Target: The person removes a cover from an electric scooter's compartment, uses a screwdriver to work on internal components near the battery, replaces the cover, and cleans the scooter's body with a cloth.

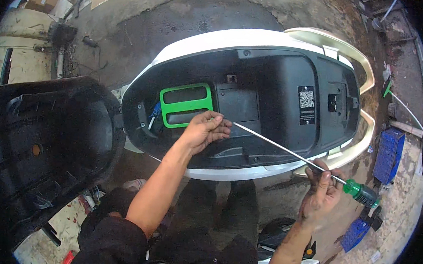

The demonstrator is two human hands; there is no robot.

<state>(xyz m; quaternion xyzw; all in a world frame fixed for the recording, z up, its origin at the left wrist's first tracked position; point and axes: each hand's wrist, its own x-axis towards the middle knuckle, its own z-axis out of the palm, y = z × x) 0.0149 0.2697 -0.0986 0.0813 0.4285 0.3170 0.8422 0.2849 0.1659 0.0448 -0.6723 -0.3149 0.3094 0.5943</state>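
The single fisheye view looks steeply down from the person's head, near the bin (283, 90), which fills the middle; the forearms (161, 187) enter from the lower edge, the floor (259, 5) spreads beyond, and straight edges bow toward a dark round rim.

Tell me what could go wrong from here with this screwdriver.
The screwdriver points its tip toward the left fingers, so a slip might jab them. The right fingers grip its shaft, with the handle jutting out beyond, so it could twist loose and drop, perhaps scratching the white body panel it crosses in this view.
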